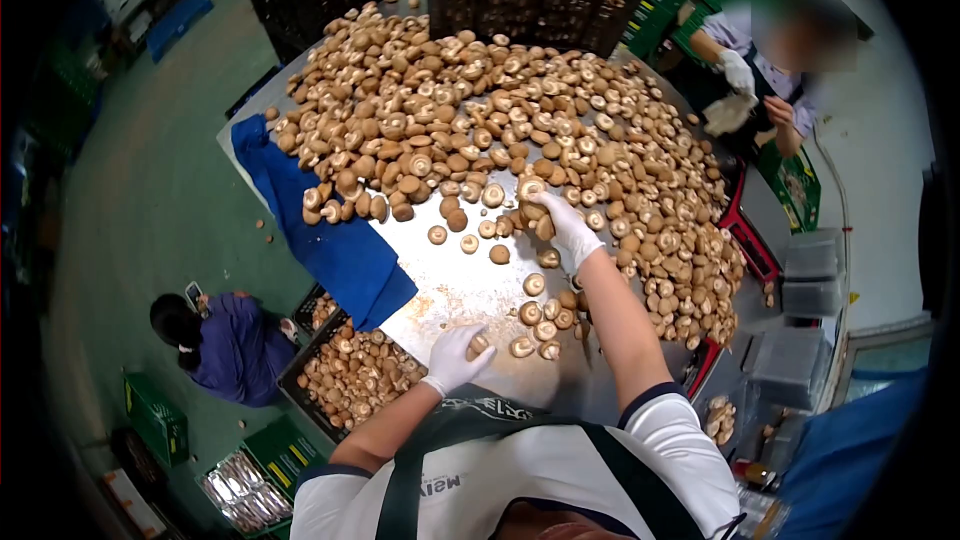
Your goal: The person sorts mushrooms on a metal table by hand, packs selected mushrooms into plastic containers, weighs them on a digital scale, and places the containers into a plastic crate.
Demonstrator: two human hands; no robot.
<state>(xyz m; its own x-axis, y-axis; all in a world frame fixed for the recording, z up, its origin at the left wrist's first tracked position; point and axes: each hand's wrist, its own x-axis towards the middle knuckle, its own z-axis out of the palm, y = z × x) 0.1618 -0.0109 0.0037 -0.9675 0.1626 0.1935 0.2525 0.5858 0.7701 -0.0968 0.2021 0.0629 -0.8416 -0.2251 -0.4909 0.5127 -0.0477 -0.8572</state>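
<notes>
Near the table's front edge, my left hand in a white glove is closed around one brown mushroom. My right hand, also gloved, reaches forward to the near edge of the big mushroom heap. Its fingers are closed on mushrooms, partly hidden by the hand. Several loose mushrooms lie below my right forearm on the metal table. A few more sit just left of my right hand, some with pale undersides up.
A blue cloth hangs over the left side. Black crates stand behind the heap, and a black crate of mushrooms stands at lower left. A co-worker is at upper right; another person is at left. Clear plastic boxes are stacked right.
</notes>
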